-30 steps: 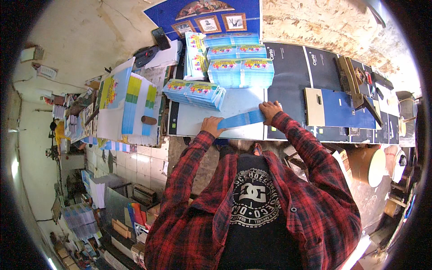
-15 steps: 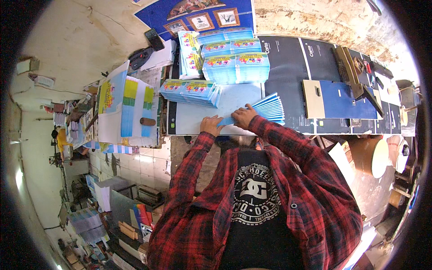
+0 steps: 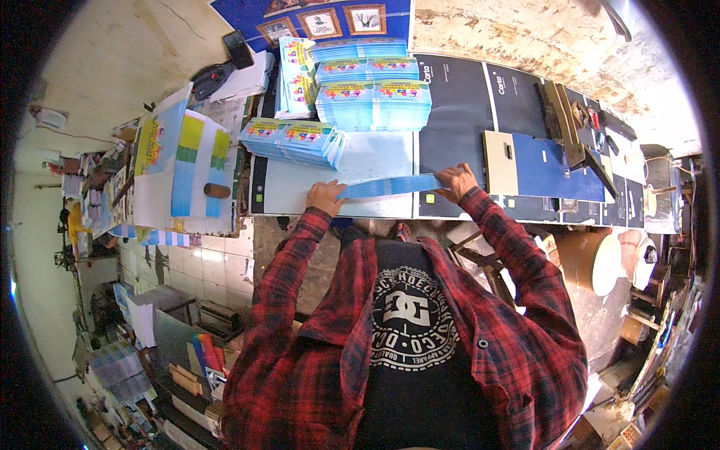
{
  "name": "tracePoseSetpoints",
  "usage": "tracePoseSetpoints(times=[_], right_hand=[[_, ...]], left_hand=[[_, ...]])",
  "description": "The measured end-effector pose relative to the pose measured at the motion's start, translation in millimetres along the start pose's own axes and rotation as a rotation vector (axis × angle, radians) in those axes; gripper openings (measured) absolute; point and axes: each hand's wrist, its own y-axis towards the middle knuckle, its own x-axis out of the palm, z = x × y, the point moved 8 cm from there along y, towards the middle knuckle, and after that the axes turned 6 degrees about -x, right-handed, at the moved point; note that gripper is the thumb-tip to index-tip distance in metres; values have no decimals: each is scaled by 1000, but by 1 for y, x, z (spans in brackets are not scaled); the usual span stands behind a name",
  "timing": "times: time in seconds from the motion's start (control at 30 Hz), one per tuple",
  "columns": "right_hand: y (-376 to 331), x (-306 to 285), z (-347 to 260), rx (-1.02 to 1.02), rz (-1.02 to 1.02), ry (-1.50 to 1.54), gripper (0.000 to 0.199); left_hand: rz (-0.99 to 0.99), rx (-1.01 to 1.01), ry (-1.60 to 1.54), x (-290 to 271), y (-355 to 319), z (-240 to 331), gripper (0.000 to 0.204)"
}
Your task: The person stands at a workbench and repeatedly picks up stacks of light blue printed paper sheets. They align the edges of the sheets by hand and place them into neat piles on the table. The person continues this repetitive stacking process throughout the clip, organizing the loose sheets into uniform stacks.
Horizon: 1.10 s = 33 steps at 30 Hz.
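Beneath a scuffed wall [image 3: 487, 30], the dark-covered table [image 3: 461, 142] carries printed stacks [image 3: 373, 111]. Through my remote feed, I see the left hand [image 3: 325, 198] and right hand [image 3: 458, 183], fingers closed on opposite ends of a blue sheaf [image 3: 391, 186], stretched near the table's front edge. Right of it lies a blue board [image 3: 559, 171].

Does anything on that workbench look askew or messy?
Slightly: the low stack of light-blue printed papers, beyond the person's bare left hand, lies slanted, and the layers at its right end don't line up.
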Motion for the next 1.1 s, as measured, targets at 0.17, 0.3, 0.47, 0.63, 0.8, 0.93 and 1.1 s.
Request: tracePoseSetpoints(times=[0.17,0.3,0.47,0.63,0.8,0.93,1.1], right_hand=[[1,-7,23,58,45,412,44],[-8,-3,28,58,27,422,38],[-12,2,20,3,156,220,32],[-23,14,31,204,34,498,38],[-16,-11,18,106,-60,624,40],[-20,1,29,182,-257,520,42],[-19,-8,24,64,-7,501,34]], left_hand=[[46,23,-77,2,-2,-7,35],[56,24,-99,-2,-1,-4,36],[-75,-114,-266,4,-1,-17,38],[-152,-230,-547,5,-12,-29,40],[-74,-180,-520,-6,-9,-24,35],[-143,-264,-515,-6,-7,-23,36],[-159,-258,-570,3,-2,-29,39]])
